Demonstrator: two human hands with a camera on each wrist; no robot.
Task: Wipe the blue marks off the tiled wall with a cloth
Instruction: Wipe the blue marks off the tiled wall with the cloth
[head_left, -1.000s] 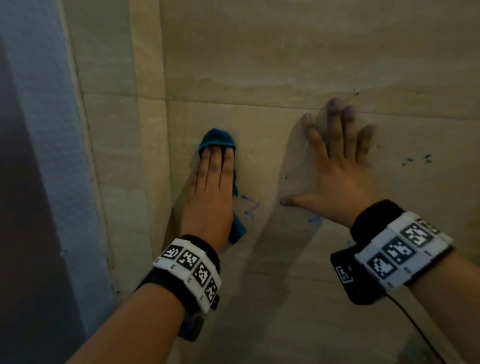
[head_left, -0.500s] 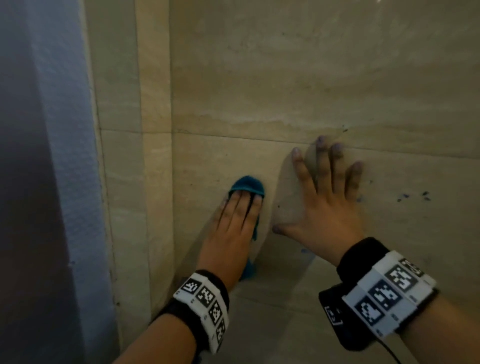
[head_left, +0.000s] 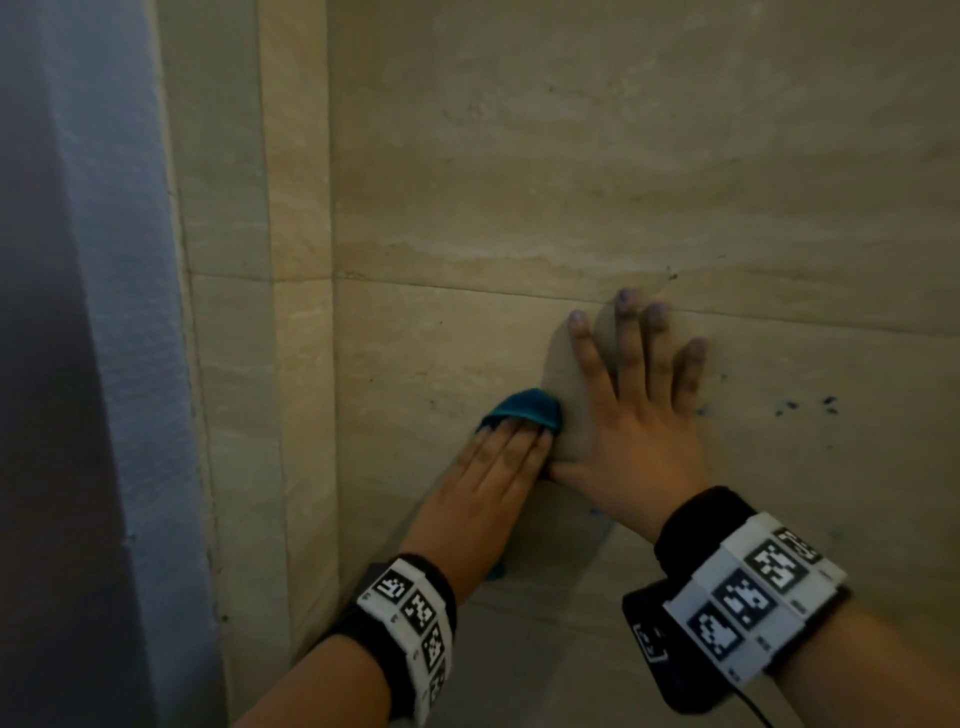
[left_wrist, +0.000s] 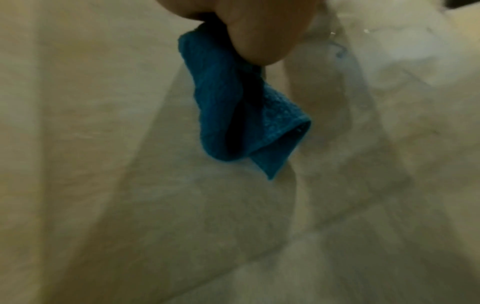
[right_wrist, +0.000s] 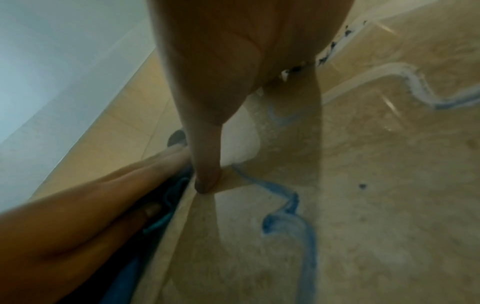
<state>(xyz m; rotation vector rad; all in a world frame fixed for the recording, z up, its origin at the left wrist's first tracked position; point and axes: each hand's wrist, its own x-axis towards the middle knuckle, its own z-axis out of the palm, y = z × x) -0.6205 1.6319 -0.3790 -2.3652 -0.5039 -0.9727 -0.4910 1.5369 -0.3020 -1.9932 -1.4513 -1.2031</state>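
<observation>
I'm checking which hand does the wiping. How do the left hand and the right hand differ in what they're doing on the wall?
The left hand presses the blue cloth against the wall with its fingers together; the right hand is bare, with its fingers spread. The left hand sits lower and nearer the corner; the right reaches up to the tile seam, beside the blue specks. Both lie flat with straight fingers.

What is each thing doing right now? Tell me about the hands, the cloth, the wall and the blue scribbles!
left hand: fingers straight, pressing the cloth flat on the wall.
right hand: fingers spread, flat on the wall, holding nothing.
teal cloth: bunched under the left hand, one end hanging down.
blue line: not wiped off yet, beside the right thumb.
blue specks: not wiped off yet, right of the right hand.
tiled wall: beige, marked in places.
</observation>
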